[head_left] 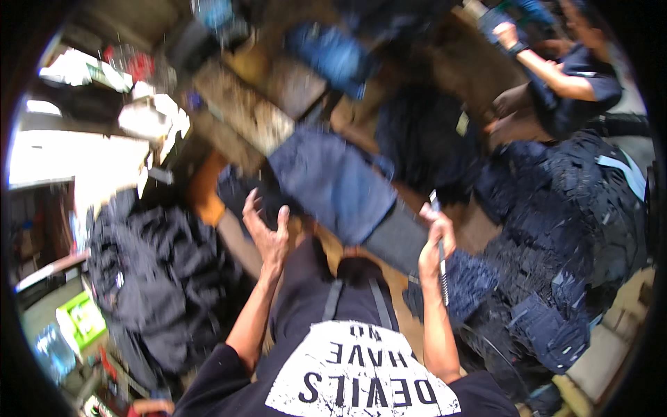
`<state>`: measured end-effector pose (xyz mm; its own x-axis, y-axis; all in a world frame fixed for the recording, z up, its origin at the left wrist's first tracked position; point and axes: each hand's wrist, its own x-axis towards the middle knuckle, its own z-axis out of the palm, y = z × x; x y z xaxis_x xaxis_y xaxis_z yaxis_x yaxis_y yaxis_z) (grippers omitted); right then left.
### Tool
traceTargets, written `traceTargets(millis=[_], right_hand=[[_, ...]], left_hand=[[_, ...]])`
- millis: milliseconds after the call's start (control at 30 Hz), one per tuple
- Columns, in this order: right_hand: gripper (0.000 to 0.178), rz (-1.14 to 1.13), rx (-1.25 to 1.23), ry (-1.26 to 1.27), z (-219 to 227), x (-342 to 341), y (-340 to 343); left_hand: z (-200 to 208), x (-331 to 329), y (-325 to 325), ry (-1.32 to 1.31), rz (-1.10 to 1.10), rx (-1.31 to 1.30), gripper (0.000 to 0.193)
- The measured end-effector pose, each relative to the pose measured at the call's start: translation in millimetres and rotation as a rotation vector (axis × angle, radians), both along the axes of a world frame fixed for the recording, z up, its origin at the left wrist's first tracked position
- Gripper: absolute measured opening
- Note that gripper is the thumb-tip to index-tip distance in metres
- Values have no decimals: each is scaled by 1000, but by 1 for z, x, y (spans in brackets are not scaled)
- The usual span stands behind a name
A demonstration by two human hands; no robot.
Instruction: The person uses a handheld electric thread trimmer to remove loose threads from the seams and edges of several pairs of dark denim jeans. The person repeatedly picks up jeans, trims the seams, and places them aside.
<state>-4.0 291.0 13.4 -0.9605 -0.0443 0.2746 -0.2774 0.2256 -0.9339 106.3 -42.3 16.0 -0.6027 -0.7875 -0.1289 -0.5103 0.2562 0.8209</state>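
My left hand (267, 233) is raised above my lap, empty, its fingers and thumb spread. My right hand (438, 240) is closed around a thin metal tool (444, 274) with a pointed upper tip and a ridged lower end; motion blur hides its exact kind. In front of my knees, between both hands, a folded piece of blue denim (333, 184) lies across a narrow wooden bench (243, 104). Neither hand touches the denim. A dark grey surface (396, 236) continues from the denim toward my right hand.
A large heap of black cloth (167, 278) sits at my left, and dark blue garments (549, 222) pile up at my right. A person (570, 83) works at the far right. Blue jeans (330, 52) lie at the far side. A green container (80, 323) stands lower left.
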Motion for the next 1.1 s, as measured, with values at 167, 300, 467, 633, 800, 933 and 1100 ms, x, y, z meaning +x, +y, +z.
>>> traceTargets(millis=[167, 300, 467, 633, 800, 933, 1100], right_hand=[[39, -130, 226, -137, 1, -15, -57], [28, -206, 243, -171, -29, -28, -95], [9, -252, 202, 59, -50, -13, -83], [13, -281, 318, 84, -55, 1, -18], [15, -372, 265, 99, -61, 21, 59], [8, -605, 419, 189, -49, 83, 184], [21, -1098, 458, -29, -37, 230, 277]], left_hand=[[-22, -123, -74, -173, -521, -386, 127], [-54, -149, -83, -383, -494, -460, 84], [-16, -105, -93, 134, -842, 145, 56], [-1, -111, -65, -440, -884, 720, 109], [-36, -206, 56, -224, -922, -24, 63], [-50, -146, 193, -231, -988, 490, 44], [-74, 60, 372, -24, -1096, 702, 55]])
